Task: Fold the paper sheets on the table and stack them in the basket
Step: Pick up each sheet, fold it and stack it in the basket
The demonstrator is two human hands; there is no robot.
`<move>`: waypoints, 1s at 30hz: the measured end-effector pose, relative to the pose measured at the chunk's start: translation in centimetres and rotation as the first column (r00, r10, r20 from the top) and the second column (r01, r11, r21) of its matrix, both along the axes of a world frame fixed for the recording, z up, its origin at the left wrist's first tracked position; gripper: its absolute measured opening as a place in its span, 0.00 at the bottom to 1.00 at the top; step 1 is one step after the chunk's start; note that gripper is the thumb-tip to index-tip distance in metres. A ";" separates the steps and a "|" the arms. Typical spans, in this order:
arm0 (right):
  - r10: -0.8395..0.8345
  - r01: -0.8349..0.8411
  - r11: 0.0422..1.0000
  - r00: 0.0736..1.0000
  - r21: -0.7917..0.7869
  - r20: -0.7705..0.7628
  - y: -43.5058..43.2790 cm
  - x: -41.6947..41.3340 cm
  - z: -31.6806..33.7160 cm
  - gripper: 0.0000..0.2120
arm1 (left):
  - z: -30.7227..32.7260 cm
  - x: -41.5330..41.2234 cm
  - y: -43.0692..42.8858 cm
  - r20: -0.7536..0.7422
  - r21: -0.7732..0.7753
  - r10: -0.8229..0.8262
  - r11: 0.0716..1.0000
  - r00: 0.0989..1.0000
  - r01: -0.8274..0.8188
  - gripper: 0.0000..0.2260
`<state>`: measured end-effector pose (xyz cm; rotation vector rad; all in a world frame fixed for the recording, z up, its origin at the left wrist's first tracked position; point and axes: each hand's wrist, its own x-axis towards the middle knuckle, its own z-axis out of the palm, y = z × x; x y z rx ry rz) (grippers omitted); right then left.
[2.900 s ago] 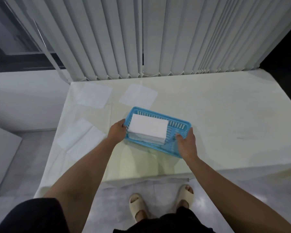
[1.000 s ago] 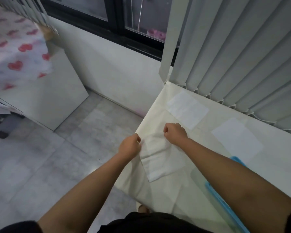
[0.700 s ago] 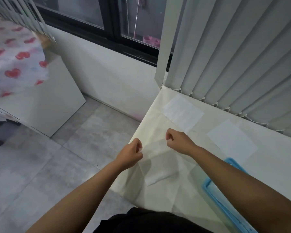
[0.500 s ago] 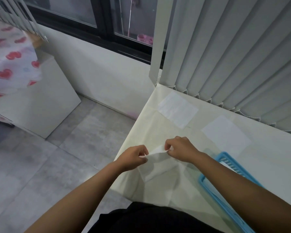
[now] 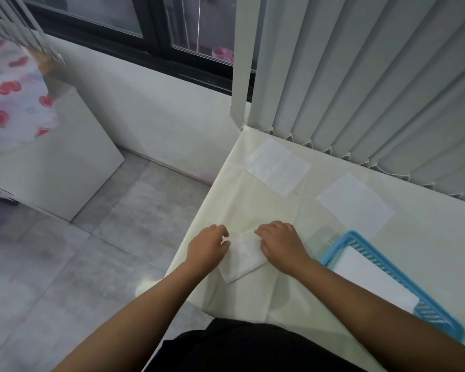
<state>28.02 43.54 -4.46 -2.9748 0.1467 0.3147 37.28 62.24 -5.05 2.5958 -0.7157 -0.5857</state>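
**Both hands flatten a half-folded sheet at the table's edge**

Both hands are down on one folded sheet (image 5: 243, 257) near the left edge of the table (image 5: 253, 208). Her or his left hand (image 5: 207, 249) rests on the sheet's left end, fingers curled loosely over it; the right hand (image 5: 281, 244) lies palm down on the right end, fingers spread forward. Neither seems to be pinching; they look to be pressing.

The sheet already lies doubled, so the job now, I'd say, is setting the crease. To do it well, one hand should hold the layers still while the other runs along the folded edge, with corners kept matched so the paper does not skew.

Two flat sheets wait further back, one near the corner (image 5: 278, 166) and one beside it (image 5: 356, 204), just under the blinds (image 5: 373, 76). A blue basket (image 5: 360, 237) sits to the right, with a white stack (image 5: 371, 280) of folded paper inside.
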 end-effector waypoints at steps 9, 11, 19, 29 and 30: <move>-0.065 0.044 0.995 0.970 -0.095 -0.232 1.2 -1.9 -2.6 0.38 | -1.1 0.3 0.2 0.010 0.062 0.088 0.994 0.996 -0.088 0.07; -0.121 0.098 0.989 0.965 -0.109 -0.232 0.5 -1.9 -2.6 0.41 | -1.0 0.3 0.2 0.011 0.080 0.076 0.994 0.997 -0.077 0.06; -0.228 0.228 0.974 0.961 -0.018 -0.154 0.3 -1.8 -0.9 0.31 | -0.6 0.0 -0.4 -0.082 0.161 0.055 0.986 0.995 -0.042 0.03; -0.672 0.712 0.364 0.647 0.601 -0.360 4.9 -3.2 2.5 0.23 | 1.8 0.3 -3.2 -0.789 -0.235 0.291 0.671 0.541 -0.704 0.08; -0.674 0.743 0.228 0.587 0.630 -0.448 5.2 -3.4 2.8 0.23 | 2.0 -0.1 -3.6 -0.819 -0.240 0.275 0.632 0.503 -0.737 0.12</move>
